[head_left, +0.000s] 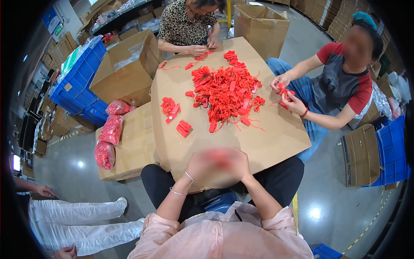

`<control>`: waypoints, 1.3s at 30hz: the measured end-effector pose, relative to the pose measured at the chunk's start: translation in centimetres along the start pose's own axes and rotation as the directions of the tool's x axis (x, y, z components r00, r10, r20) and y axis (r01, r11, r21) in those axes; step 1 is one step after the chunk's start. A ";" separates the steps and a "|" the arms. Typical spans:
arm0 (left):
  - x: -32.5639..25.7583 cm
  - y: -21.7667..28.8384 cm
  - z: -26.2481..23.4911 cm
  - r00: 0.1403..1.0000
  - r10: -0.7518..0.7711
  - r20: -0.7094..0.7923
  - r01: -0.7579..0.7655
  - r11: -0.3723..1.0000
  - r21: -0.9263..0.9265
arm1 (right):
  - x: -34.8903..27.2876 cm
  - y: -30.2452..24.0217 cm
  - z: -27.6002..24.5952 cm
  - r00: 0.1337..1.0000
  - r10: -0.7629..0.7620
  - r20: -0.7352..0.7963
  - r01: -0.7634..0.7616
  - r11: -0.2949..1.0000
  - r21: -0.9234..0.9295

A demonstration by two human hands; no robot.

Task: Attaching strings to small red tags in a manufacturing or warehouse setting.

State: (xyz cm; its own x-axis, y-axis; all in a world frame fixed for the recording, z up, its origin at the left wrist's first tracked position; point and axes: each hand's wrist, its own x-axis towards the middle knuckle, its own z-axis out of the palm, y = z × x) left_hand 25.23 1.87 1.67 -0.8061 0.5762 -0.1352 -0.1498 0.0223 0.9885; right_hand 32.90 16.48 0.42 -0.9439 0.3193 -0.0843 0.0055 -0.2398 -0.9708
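My left hand and my right hand meet at the near edge of the cardboard-covered table. Between them is a red piece, apparently held by both; blur hides its outline and the exact finger positions. It matches the colour of the big heap of red flat plastic pieces with thin cords farther up the table. Left of the heap lie a small loose pile of red pieces and a neat little stack of red pieces.
Across the table, a person in a leopard-print top handles red pieces; another at the right holds some too. Bags of red pieces rest on a carton at the left. Blue crates and an open carton stand behind.
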 end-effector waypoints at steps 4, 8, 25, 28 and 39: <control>0.1 0.7 -0.2 0.982 -0.139 0.129 0.143 0.990 -0.019 | 0.5 0.7 -0.3 0.999 0.026 0.029 -0.027 0.999 0.043; 0.2 0.1 -0.1 0.989 -0.110 0.102 0.105 0.993 0.057 | 0.9 1.9 -1.0 0.993 0.098 0.063 -0.104 0.989 0.107; -1.7 1.6 -3.0 0.970 -0.208 0.125 0.147 0.913 0.380 | 1.3 0.9 -2.1 0.970 0.228 0.083 -0.228 0.974 -0.014; -2.1 0.9 -3.1 0.976 -0.176 0.128 0.095 0.874 0.477 | 1.2 -0.2 -2.1 0.963 0.223 0.153 -0.234 0.971 0.056; -2.7 0.3 -3.0 0.968 -0.111 0.224 -0.016 0.868 0.497 | 0.0 -0.6 -0.4 0.968 0.074 0.241 -0.045 0.991 -0.124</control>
State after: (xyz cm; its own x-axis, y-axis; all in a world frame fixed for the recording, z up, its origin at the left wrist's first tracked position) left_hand 25.58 -2.14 2.11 -0.6355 0.7387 -0.2248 0.1676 0.4162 0.8937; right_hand 33.02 16.96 0.96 -0.9926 0.0701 -0.0994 0.0890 -0.1385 -0.9864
